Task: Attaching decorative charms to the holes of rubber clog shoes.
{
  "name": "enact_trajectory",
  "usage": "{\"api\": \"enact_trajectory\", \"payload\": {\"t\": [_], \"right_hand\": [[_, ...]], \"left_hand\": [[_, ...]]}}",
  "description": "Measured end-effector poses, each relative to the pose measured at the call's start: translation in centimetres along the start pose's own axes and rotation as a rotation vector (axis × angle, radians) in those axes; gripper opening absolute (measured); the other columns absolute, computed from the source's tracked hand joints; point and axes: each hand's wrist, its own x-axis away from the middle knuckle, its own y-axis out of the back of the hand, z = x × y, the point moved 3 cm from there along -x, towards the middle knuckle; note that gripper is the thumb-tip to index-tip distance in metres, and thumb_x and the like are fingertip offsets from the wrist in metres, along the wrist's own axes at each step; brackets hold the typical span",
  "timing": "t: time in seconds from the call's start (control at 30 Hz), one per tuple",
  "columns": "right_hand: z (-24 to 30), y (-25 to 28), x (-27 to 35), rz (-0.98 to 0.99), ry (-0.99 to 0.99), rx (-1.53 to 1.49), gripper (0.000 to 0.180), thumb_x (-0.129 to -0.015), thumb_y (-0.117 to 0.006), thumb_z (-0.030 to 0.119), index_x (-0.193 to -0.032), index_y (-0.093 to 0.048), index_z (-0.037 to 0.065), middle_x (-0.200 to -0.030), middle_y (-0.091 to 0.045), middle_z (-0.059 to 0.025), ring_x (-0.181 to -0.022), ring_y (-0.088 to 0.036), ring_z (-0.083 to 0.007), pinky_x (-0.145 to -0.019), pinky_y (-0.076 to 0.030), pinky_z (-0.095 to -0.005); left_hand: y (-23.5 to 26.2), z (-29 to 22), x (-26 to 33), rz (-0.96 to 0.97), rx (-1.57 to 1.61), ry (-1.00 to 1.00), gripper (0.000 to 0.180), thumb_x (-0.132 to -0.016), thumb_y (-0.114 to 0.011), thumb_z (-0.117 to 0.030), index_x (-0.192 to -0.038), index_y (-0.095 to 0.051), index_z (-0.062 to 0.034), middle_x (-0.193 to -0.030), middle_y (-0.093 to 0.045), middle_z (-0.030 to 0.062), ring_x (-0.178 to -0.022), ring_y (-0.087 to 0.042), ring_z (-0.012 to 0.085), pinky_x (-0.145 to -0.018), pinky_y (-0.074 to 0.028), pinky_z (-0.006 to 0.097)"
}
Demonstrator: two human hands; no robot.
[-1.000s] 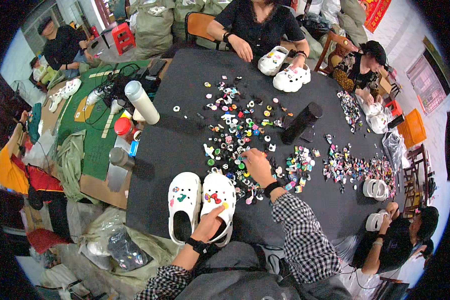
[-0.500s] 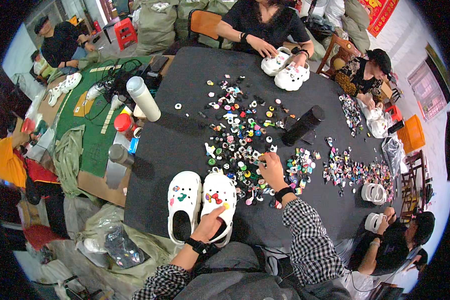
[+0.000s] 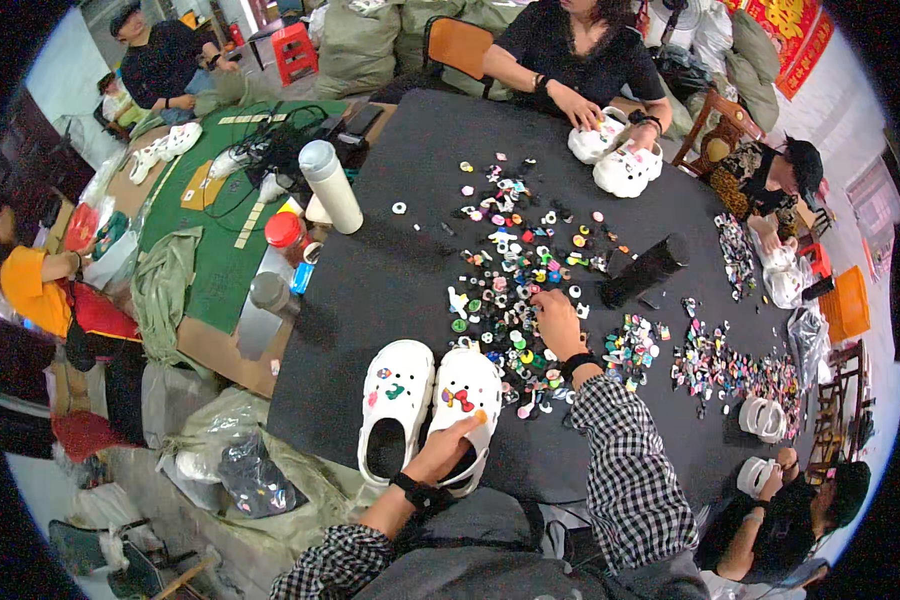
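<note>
A pair of white clogs stands side by side at the near edge of the black table. My left hand (image 3: 442,456) grips the right-hand clog (image 3: 467,385) by its heel opening, thumb on top. Small colourful charms, one a red bow shape, sit in the uppers of that clog and of the left-hand clog (image 3: 400,365). My right hand (image 3: 558,325) is over the heap of loose shoe charms (image 3: 515,270) in the table's middle. Its fingers are bent together among the charms; whatever they hold is too small to make out.
A black cylinder (image 3: 645,270) stands right of the charms. A pale bottle (image 3: 331,187), a red-lidded jar (image 3: 286,232) and a grey-lidded container (image 3: 270,292) stand left. Across the table, a co-worker's hands hold white clogs (image 3: 627,165). Other people work at the right.
The whole view has shifted, so things appear further right. My right hand has moved a little left and away over the charms. My left hand keeps its grip on the clog.
</note>
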Motion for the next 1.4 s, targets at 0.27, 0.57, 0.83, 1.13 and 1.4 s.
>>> {"api": "enact_trajectory", "payload": {"t": [0.27, 0.57, 0.83, 1.13, 1.4], "right_hand": [[-1.1, 2.2, 1.3, -0.039, -0.194, -0.21, 0.015, -0.078, -0.065, 0.006, -0.09, -0.057, 0.005, -0.087, -0.058, -0.0127, -0.081, -0.058, -0.0309, -0.07, -0.048, -0.0416], [3.3, 4.3, 4.9, -0.01, -0.204, -0.513, 0.015, -0.083, -0.064, 0.008, -0.096, -0.059, 0.004, -0.083, -0.065, -0.012, -0.07, -0.065, -0.0193, -0.063, -0.05, -0.0313], [9.2, 2.8, 9.9, 0.362, -0.259, -0.967, 0.019, -0.088, -0.062, 0.006, -0.105, -0.058, 0.0, -0.095, -0.061, -0.0036, -0.084, -0.06, -0.0112, -0.073, -0.05, -0.0258], [11.7, 2.7, 12.0, 0.369, -0.276, -0.795, 0.016, -0.083, -0.069, 0.011, -0.094, -0.062, 0.0, -0.082, -0.061, -0.0015, -0.072, -0.056, -0.0076, -0.063, -0.046, -0.0226], [10.9, 3.0, 12.4, 0.343, -0.255, -0.767, 0.016, -0.083, -0.069, 0.011, -0.093, -0.062, 0.0, -0.081, -0.064, -0.0035, -0.073, -0.06, -0.0092, -0.064, -0.048, -0.0236]], "left_hand": [[1.1, 1.2, -1.3, 0.034, 0.001, 0.028, 0.033, -0.091, -0.061, -0.02, -0.114, -0.06, 0.0034, -0.114, -0.063, 0.006, -0.102, -0.06, 0.0158, -0.085, -0.046, 0.025], [1.0, 1.7, -2.3, 0.074, 0.216, -0.154, 0.031, -0.088, -0.062, -0.008, -0.117, -0.057, 0.0028, -0.115, -0.063, 0.0099, -0.106, -0.06, 0.022, -0.092, -0.048, 0.035], [0.5, 0.6, -0.7, -0.001, 0.038, -0.27, 0.022, -0.089, -0.059, -0.011, -0.102, -0.065, 0.0052, -0.098, -0.067, 0.0084, -0.084, -0.064, 0.0172, -0.071, -0.049, 0.028], [1.3, 2.3, -0.4, 0.011, 0.076, -0.238, 0.021, -0.086, -0.062, -0.007, -0.101, -0.064, 0.0062, -0.097, -0.066, 0.0073, -0.087, -0.063, 0.0159, -0.076, -0.048, 0.029], [1.7, 2.3, -0.3, 0.055, -0.347, -0.4, 0.02, -0.09, -0.057, -0.011, -0.1, -0.066, 0.004, -0.093, -0.066, 0.0044, -0.083, -0.061, 0.0122, -0.073, -0.046, 0.026]]}}
